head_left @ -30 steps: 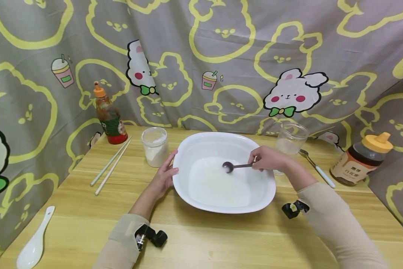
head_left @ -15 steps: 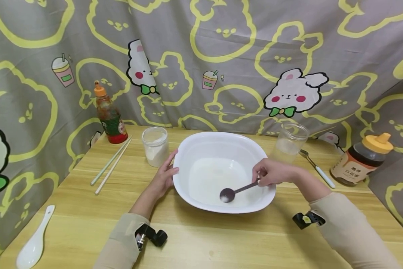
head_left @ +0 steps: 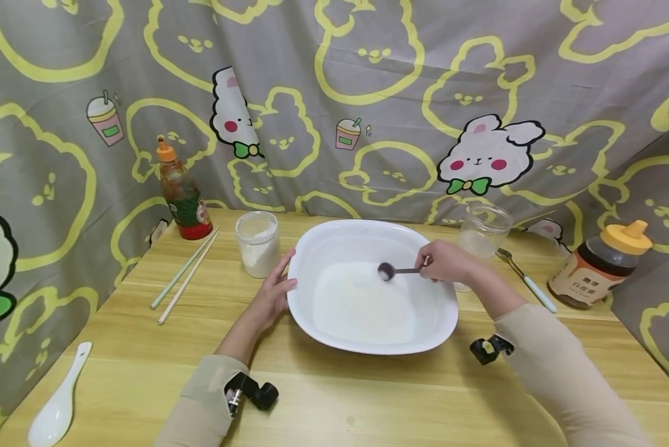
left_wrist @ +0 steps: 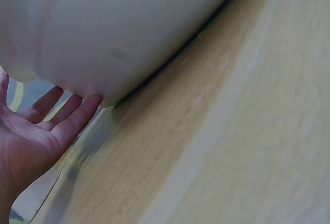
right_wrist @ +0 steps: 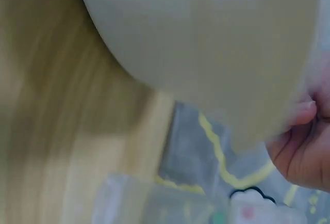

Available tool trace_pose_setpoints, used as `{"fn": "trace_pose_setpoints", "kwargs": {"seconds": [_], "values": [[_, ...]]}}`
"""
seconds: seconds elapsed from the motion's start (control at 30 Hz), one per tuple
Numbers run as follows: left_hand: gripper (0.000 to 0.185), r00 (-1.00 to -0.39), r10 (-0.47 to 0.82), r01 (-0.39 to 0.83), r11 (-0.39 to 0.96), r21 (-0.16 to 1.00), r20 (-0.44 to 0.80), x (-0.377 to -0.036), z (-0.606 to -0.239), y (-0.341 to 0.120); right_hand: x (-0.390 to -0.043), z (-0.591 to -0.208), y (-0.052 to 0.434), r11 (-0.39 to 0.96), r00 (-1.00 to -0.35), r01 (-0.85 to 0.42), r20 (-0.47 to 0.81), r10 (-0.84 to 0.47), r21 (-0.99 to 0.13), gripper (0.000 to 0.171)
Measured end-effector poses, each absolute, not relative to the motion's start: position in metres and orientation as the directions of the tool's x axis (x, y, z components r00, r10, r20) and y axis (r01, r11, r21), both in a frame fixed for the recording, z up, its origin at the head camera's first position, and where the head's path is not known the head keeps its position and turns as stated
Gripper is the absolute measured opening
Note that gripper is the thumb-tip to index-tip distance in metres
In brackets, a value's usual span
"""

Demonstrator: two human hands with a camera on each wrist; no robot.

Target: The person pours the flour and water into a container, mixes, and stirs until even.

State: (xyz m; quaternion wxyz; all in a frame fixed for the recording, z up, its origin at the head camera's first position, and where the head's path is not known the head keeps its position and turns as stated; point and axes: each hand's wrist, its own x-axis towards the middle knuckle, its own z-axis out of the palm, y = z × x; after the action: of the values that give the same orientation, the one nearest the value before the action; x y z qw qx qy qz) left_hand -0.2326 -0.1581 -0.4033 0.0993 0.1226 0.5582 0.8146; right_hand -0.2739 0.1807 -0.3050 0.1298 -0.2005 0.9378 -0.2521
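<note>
A large white basin stands mid-table with pale, milky liquid in its bottom. At its left side my left hand rests its fingers against the outer wall. In the left wrist view those fingers reach nearly straight to the basin's side. My right hand, over the basin's right rim, pinches the handle of a small dark measuring spoon. The spoon's round head is over the back part of the liquid. In the right wrist view the basin wall hides the spoon, and part of my right hand shows.
Left of the basin are a jar of white powder, two chopsticks, a red sauce bottle and a white soup spoon. To its right are a clear jar, a blue-handled utensil and a honey bottle. Behind hangs a patterned curtain.
My right hand brings the measuring spoon toward the front of the basin, then back toward the rear, near where it was a second ago. My left hand and the basin stay in place.
</note>
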Motion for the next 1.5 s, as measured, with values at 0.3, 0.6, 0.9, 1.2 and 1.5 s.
{"fn": "trace_pose_setpoints", "kwargs": {"seconds": [0.3,0.6,0.9,1.2,1.5], "values": [[0.068,-0.951,0.297,-0.027,-0.353,0.935,0.085,-0.232,-0.402,-0.156,-0.281,-0.329,0.142,0.64,-0.852,-0.208,-0.185,-0.49,-0.739,0.017],[0.069,-0.951,0.292,-0.02,-0.371,0.928,0.096,-0.231,-0.402,-0.157,-0.259,-0.327,0.126,0.594,-0.708,-0.274,-0.259,-0.657,-0.757,0.012],[0.068,-0.953,0.289,-0.028,-0.373,0.927,0.088,-0.231,-0.403,-0.157,-0.238,-0.311,0.169,0.566,-0.624,-0.424,-0.226,-0.749,-0.707,0.014],[0.068,-0.954,0.292,-0.039,-0.358,0.933,0.072,-0.232,-0.401,-0.158,-0.248,-0.298,0.21,0.718,-0.815,-0.368,-0.167,-0.555,-0.591,0.016],[0.069,-0.953,0.293,-0.04,-0.371,0.928,0.076,-0.231,-0.402,-0.157,-0.279,-0.31,0.188,0.779,-0.918,-0.245,-0.121,-0.378,-0.577,0.019]]}}
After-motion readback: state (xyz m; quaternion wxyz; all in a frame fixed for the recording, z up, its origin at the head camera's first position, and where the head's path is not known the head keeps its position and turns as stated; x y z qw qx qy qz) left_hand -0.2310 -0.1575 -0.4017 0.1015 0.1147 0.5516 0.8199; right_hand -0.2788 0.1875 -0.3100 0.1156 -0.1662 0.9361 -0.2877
